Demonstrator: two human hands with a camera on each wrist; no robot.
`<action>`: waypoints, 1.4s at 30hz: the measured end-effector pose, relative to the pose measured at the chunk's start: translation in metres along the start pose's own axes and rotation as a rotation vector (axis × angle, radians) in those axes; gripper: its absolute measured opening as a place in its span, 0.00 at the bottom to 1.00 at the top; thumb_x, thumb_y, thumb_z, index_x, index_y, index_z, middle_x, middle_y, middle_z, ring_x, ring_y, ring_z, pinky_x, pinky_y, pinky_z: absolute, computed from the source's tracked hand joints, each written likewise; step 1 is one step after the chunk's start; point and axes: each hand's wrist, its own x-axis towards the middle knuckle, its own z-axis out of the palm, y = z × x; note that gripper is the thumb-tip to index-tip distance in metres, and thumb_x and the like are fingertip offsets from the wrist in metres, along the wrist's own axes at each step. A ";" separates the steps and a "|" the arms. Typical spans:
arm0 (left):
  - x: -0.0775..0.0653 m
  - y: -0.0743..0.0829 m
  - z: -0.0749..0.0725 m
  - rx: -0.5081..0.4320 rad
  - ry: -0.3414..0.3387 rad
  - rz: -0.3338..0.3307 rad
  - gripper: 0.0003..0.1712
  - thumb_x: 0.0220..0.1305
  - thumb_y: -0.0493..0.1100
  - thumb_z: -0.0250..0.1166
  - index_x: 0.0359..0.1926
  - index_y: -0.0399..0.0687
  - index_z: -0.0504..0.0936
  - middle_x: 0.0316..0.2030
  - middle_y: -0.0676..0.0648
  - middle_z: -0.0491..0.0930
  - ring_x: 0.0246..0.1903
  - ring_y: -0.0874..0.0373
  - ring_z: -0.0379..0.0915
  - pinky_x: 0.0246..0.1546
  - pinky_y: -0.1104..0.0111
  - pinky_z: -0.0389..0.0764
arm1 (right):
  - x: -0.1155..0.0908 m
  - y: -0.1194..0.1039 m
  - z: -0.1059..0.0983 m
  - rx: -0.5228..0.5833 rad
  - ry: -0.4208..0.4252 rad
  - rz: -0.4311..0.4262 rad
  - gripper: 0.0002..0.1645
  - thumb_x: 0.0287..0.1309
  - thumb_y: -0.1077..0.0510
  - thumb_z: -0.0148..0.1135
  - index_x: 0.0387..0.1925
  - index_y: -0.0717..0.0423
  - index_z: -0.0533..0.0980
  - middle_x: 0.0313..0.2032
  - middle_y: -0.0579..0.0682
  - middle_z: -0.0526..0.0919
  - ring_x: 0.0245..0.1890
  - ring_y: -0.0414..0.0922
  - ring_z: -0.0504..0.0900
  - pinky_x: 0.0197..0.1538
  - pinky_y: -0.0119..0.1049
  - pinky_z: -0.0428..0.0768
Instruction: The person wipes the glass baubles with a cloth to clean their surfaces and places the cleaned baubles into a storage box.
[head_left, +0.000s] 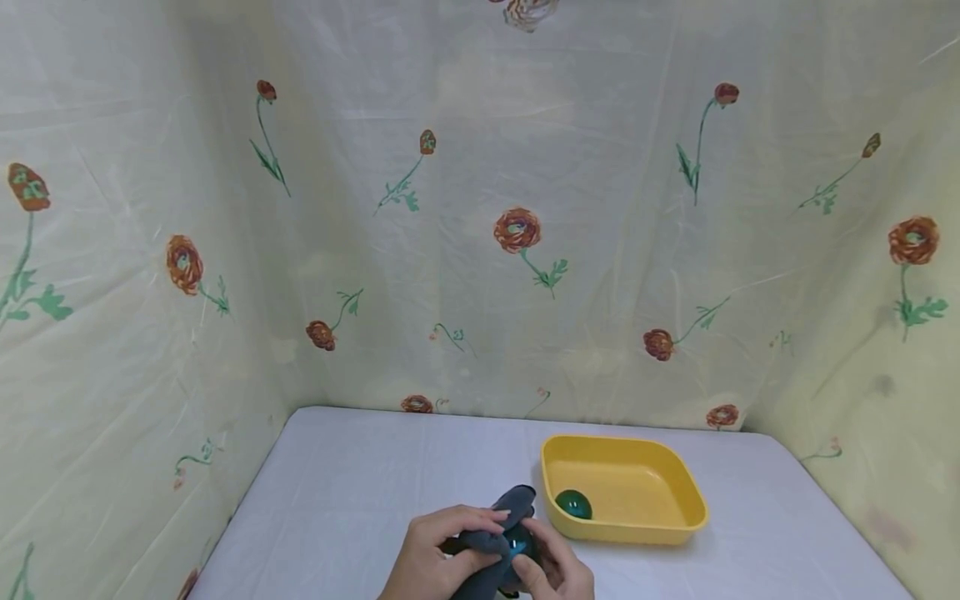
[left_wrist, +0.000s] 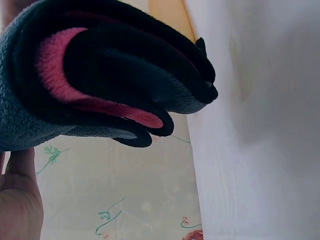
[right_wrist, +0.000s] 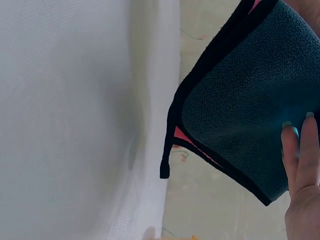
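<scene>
A cream sheet [head_left: 600, 275] printed with flowers enclosed a white-covered table [head_left: 322, 492].
The sheet rose behind the table and along both its sides, creased and faintly glossy. Rust-red blooms with green stems were scattered over it, some upright, others slanting; one large open bloom [head_left: 517, 230] sat near the middle of the back panel. Soft dark patches showed low on the right panel [head_left: 847, 333]. The table's far corners were rounded.

I can read 0 words from where I stand, and no label, brand, number or sign is legible anywhere
</scene>
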 end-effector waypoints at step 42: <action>0.000 -0.001 -0.002 -0.004 0.031 -0.028 0.14 0.62 0.49 0.69 0.48 0.53 0.86 0.52 0.51 0.85 0.51 0.60 0.83 0.46 0.73 0.84 | -0.009 -0.015 0.004 0.023 -0.003 -0.077 0.34 0.54 0.61 0.72 0.63 0.56 0.72 0.59 0.59 0.75 0.52 0.40 0.82 0.52 0.37 0.85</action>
